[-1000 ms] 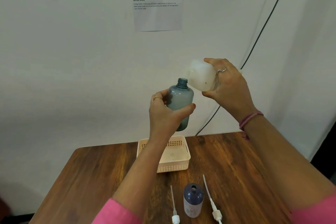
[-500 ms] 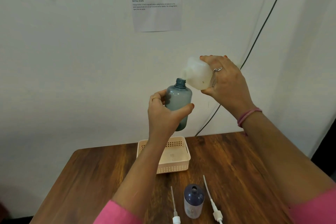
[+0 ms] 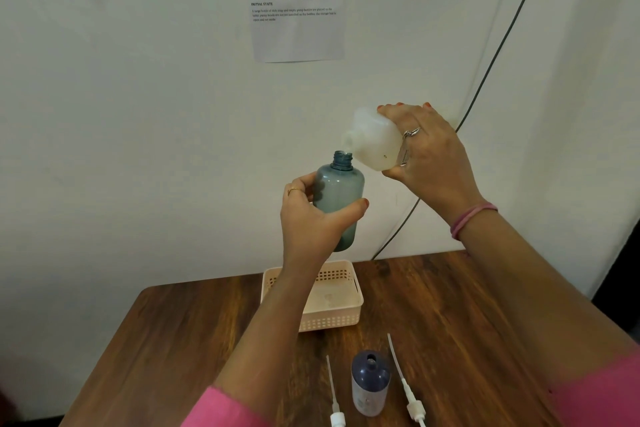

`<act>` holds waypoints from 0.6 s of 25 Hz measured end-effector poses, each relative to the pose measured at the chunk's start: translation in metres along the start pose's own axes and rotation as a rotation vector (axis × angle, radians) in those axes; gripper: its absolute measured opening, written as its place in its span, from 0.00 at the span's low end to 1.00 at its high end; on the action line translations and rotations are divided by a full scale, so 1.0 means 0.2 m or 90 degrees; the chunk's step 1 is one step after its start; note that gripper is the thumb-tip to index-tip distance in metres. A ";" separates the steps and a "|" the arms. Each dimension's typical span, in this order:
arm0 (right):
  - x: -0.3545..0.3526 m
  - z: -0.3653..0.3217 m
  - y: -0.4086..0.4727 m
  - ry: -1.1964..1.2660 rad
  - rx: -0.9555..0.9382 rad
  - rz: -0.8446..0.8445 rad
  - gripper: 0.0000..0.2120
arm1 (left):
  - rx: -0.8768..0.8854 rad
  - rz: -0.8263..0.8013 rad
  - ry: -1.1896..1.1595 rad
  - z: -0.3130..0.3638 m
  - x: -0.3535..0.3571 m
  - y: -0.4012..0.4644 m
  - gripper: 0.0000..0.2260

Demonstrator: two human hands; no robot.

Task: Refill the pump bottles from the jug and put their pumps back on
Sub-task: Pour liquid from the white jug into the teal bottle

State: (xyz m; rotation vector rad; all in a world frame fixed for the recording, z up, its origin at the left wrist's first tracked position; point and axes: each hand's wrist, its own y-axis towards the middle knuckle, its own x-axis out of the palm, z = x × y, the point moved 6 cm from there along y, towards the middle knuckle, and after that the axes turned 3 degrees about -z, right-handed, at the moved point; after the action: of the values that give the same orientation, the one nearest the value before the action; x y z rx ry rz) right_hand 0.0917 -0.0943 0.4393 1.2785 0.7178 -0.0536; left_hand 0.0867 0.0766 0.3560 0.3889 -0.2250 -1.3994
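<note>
From the head camera, both hands are raised in front of a pale wall [image 3: 138, 114], well above the bench [image 3: 194, 340]. The left hand [image 3: 311, 215] grips a translucent blue-grey pump bottle [image 3: 341, 191] round its lower body, thumb across the front and fingers curled round the far side; the bottle stands roughly upright with its threaded neck uncapped. The right hand [image 3: 426, 152] holds the white jug [image 3: 375, 139] by its base end, fingers wrapped over the top and thumb beneath, the jug tipped over so that its spout points down and to the left. The spout sits right at the open mouth of the held bottle; whether liquid is running cannot be told.

On the bench below, a cream perforated basket [image 3: 346, 319] stands near the wall edge, partly behind the left forearm. Nearer the person a second pump bottle [image 3: 370, 385], darker blue with a pale lower part, stands upright with its mouth open. Two white pumps lie flat either side of it, tubes pointing away from the person: the left pump [image 3: 334, 406] and the right pump [image 3: 408, 395], each just beside the bottle but not touching it.

A printed sheet [image 3: 298, 0] hangs on the wall, and a dark cable [image 3: 491, 80] runs diagonally down behind the right hand
</note>
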 end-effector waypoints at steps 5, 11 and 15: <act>0.00 0.00 0.00 -0.003 -0.003 -0.001 0.38 | -0.004 -0.001 -0.002 0.01 -0.01 0.00 0.31; 0.01 0.00 0.01 -0.015 -0.013 -0.001 0.38 | -0.009 0.002 0.004 0.00 -0.01 -0.01 0.33; 0.01 -0.01 0.01 -0.019 -0.018 0.002 0.38 | -0.005 -0.003 0.017 0.00 -0.01 -0.01 0.33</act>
State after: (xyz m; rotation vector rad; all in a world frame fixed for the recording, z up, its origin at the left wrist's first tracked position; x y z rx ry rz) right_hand 0.0933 -0.0919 0.4404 1.2492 0.6882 -0.0592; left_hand 0.0851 0.0781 0.3561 0.4023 -0.1966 -1.3990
